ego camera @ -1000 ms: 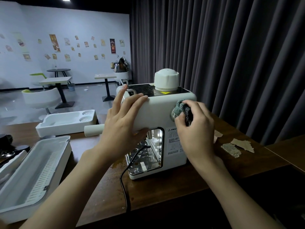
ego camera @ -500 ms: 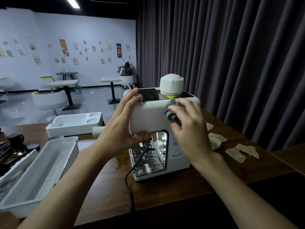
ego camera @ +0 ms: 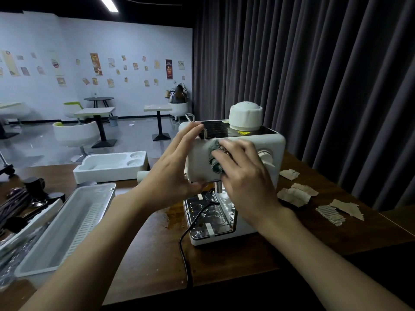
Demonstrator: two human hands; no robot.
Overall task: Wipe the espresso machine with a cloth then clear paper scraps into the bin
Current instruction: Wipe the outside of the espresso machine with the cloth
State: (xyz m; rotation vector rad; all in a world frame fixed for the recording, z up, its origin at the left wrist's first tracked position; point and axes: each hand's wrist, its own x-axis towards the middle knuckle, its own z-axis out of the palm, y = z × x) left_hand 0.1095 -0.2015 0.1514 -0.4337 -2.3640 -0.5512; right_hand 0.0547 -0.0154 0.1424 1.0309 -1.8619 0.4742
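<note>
A white espresso machine (ego camera: 277,143) stands on the brown wooden counter (ego camera: 146,254). My left hand (ego camera: 173,173) is spread flat against the machine's left side, fingers reaching its top edge. My right hand (ego camera: 242,176) presses a bunched grey-green cloth (ego camera: 215,157) against the machine's front panel, left of the round white knob (ego camera: 266,157). Several torn brown paper scraps (ego camera: 294,195) lie on the counter to the right of the machine. No bin is in view.
A black power cord (ego camera: 188,239) runs from the machine's drip tray over the counter's front edge. A grey plastic tray (ego camera: 67,227) and a white foam insert (ego camera: 110,164) sit to the left. Dark utensils (ego camera: 18,200) lie at far left. A dark curtain hangs behind.
My right hand has slid the cloth leftward across the machine's front, from the knob toward my left hand. My left hand stays on the machine's side.
</note>
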